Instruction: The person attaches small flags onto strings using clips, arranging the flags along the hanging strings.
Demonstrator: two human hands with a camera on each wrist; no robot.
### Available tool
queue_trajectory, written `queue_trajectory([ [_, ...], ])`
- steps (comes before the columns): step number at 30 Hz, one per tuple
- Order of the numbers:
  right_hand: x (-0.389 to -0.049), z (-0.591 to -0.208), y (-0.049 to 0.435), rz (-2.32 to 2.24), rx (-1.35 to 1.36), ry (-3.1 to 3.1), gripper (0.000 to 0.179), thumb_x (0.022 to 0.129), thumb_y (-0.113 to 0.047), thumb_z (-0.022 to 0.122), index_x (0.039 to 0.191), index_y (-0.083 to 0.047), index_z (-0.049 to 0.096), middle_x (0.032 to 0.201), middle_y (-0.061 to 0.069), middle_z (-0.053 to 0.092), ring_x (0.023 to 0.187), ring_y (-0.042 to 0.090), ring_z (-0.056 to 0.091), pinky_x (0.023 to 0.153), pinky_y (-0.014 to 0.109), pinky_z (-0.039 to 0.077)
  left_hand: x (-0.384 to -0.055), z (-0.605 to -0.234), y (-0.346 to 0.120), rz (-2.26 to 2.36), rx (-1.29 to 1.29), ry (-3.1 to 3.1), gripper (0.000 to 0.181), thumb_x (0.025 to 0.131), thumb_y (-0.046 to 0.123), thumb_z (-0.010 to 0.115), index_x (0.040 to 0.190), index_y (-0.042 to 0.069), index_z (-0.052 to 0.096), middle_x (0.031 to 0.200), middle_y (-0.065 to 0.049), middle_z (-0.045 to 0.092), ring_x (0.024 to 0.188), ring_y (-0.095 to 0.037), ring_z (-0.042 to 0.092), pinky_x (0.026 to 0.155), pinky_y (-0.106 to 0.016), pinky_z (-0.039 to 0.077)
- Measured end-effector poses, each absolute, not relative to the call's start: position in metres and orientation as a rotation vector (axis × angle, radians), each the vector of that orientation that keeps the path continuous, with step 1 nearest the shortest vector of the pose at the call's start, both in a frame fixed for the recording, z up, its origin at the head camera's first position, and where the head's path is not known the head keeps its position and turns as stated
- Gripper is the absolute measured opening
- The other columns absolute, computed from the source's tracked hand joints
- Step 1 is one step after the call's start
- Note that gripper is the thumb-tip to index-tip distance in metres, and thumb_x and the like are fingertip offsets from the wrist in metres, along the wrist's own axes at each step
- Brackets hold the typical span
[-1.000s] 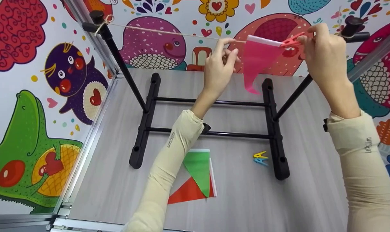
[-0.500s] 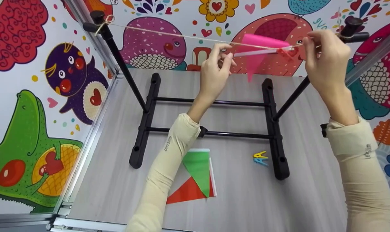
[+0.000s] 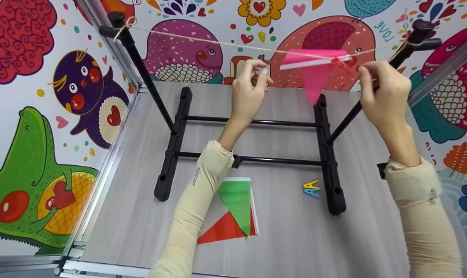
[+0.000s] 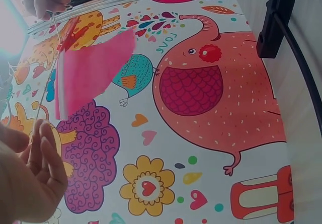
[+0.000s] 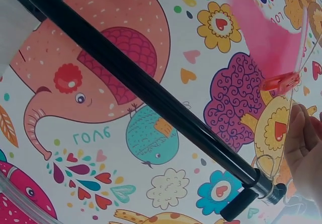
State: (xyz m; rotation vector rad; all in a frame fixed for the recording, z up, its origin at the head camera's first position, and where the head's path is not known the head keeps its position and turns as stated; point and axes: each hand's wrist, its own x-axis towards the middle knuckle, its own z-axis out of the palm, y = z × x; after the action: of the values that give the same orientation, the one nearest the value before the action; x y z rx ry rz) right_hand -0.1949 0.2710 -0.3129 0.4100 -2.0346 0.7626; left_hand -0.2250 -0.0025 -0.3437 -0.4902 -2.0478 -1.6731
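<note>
A pink triangular pennant (image 3: 314, 79) with a white top strip hangs on a thin string (image 3: 225, 43). A red clothespin (image 3: 342, 65) clips its right end to the string; the left end sags, and the pink cloth is folded over above the strip. My left hand (image 3: 249, 88) hovers just below and left of the pennant, fingers loosely bent and holding nothing. To the right of the clothespin, my right hand (image 3: 386, 94) is also empty, with thumb and fingers loosely curled just under the string. In the right wrist view the clothespin (image 5: 280, 83) sits near that hand's fingertips.
The string is tied between two black posts (image 3: 146, 73) on a black frame (image 3: 328, 162). On the grey floor lie a green pennant (image 3: 237, 200), a red pennant (image 3: 224, 229), and yellow (image 3: 310, 185) and blue clothespins (image 3: 311, 192). Cartoon-printed walls stand around.
The right hand has let go of the red clothespin, now clipped on the string. The left hand has released the string area. Both hands have moved down; the pennant has tipped and folded over.
</note>
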Motion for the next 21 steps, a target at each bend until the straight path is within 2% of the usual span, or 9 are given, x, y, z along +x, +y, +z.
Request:
queue_trajectory([
  [10, -0.180, -0.337, 0.266, 0.794, 0.509, -1.996, 0.009, 0.095, 0.000, 0.068, 0.096, 0.008, 0.070, 0.079, 0.022, 0.068, 0.061, 0.030, 0.055, 0.069, 0.013, 0.032, -0.215, -0.366, -0.015, -1.624, -0.479, -2.083, 0.013, 0.106, 0.006, 0.056, 0.109, -0.004, 0.064, 0.089, -0.009, 0.071, 0.083, -0.023, 0.066, 0.069, -0.024, 0.049],
  [17, -0.167, -0.361, 0.260, 0.814, 0.579, -1.990, 0.003, 0.092, 0.005, 0.068, 0.091, 0.007, 0.069, 0.078, 0.020, 0.068, 0.061, 0.031, 0.057, 0.068, 0.012, 0.031, -0.199, -0.386, -0.022, -1.406, -0.569, -2.189, 0.012, 0.105, 0.006, 0.057, 0.109, -0.002, 0.065, 0.094, -0.010, 0.070, 0.088, -0.021, 0.065, 0.079, -0.034, 0.052],
  [21, -0.163, -0.376, 0.259, 0.818, 0.598, -2.015, 0.005, 0.087, 0.011, 0.069, 0.090, 0.007, 0.070, 0.076, 0.019, 0.068, 0.061, 0.029, 0.057, 0.067, 0.013, 0.032, -0.192, -0.397, -0.026, -1.352, -0.594, -2.221, 0.013, 0.105, 0.007, 0.058, 0.108, -0.002, 0.066, 0.095, -0.011, 0.070, 0.089, -0.022, 0.065, 0.079, -0.036, 0.053],
])
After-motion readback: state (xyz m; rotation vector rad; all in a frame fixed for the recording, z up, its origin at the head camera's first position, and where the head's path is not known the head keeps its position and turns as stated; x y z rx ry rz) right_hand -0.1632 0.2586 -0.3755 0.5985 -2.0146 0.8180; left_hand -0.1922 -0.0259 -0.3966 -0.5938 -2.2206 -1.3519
